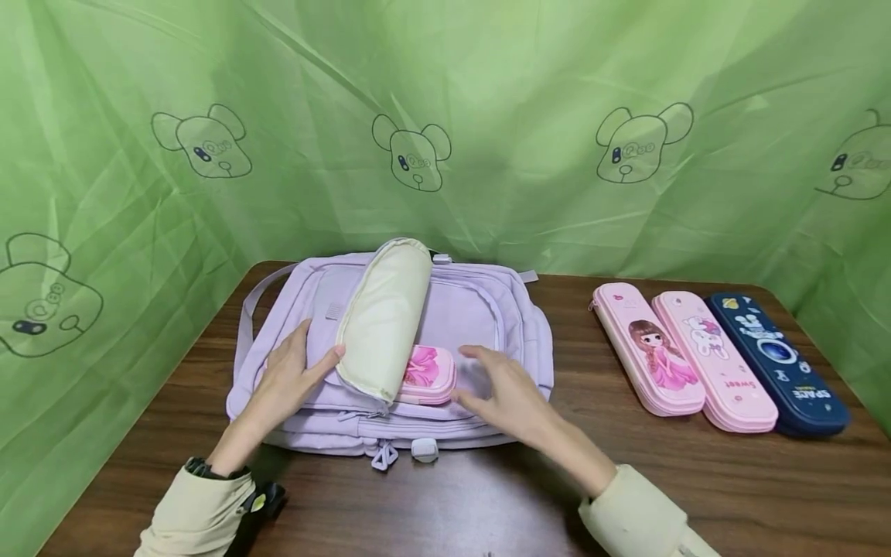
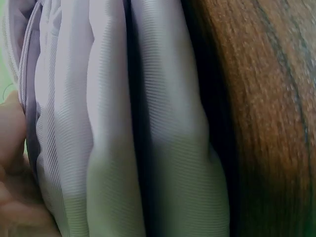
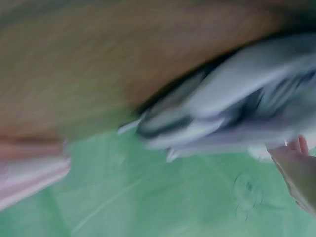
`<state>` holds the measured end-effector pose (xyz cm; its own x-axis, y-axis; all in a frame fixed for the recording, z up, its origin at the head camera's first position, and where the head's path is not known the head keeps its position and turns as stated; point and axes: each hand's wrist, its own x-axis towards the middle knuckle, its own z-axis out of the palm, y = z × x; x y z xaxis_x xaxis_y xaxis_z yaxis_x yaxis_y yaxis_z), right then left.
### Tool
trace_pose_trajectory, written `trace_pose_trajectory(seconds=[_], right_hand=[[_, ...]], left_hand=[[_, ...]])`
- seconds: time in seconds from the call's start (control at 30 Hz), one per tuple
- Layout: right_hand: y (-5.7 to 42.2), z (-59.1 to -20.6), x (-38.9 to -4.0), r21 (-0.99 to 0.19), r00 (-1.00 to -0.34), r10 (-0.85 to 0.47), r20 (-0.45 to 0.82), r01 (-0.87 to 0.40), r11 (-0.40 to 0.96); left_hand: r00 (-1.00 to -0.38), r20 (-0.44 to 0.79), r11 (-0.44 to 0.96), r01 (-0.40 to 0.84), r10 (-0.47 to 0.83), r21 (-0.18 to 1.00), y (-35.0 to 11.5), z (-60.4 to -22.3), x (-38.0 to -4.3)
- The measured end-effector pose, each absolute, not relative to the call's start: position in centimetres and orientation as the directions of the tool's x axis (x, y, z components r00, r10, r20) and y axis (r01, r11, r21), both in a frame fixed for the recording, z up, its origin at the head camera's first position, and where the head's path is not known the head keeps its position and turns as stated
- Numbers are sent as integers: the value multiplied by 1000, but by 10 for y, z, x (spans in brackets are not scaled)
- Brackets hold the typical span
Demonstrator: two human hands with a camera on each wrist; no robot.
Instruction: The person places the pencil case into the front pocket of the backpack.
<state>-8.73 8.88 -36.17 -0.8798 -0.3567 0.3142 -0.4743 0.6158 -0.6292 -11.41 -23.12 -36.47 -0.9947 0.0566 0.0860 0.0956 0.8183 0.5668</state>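
Observation:
A lilac backpack (image 1: 459, 302) lies flat on the table, its front pocket flap (image 1: 386, 313) folded back with the cream lining showing. From under that flap sticks out one end of a pink pencil case (image 1: 438, 379) with a pink dress picture; the rest of it is hidden. My left hand (image 1: 288, 375) rests on the backpack's left part, thumb at the flap's edge. My right hand (image 1: 511, 394) is just right of the case's end, thumb and fingers spread apart around it. In the right wrist view the backpack (image 3: 237, 94) is blurred.
To the right lie a pink case with a girl picture (image 1: 650, 352), a pink case with a rabbit (image 1: 713, 360) and a dark blue space case (image 1: 780, 363), side by side. The brown wooden table (image 1: 431, 510) has a green cloth (image 1: 515, 170) behind it.

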Motion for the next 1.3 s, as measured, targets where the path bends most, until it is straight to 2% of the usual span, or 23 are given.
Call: trace_pose_trajectory(seconds=[0.17,0.33,0.5,0.6,0.77,0.87,1.03,1.3], right_hand=[[142,-348,-90,-539,-884,-318,343,-462,704],[206,-352,-91,-457,-921,-177,348,-332,825],[256,-370,-86,-345,-968,-47,247,-133,929],[271,-383,-81,-269,-982,-29,185,-79,960],[273,-394,-72,-158,-965,-142,219,-179,971],[266,-394,-64,-139,-963,-192,190,-220,966],[261,-393,-55,-154,-976,-165,143,-187,970],[268,-377,-65,-175,-913,-203,354,-278,944]], left_hand=[[-994,95,818,103,59,566,-232,-366,-113],[-992,113,821,114,61,560,-230,-368,-113],[-990,128,822,126,65,555,-229,-370,-113],[-990,123,823,121,63,555,-229,-371,-113],[-990,126,817,120,58,564,-231,-371,-112],[-990,128,816,120,57,565,-232,-372,-110],[-989,137,816,123,54,565,-232,-374,-109],[-986,161,819,134,52,557,-231,-372,-111]])
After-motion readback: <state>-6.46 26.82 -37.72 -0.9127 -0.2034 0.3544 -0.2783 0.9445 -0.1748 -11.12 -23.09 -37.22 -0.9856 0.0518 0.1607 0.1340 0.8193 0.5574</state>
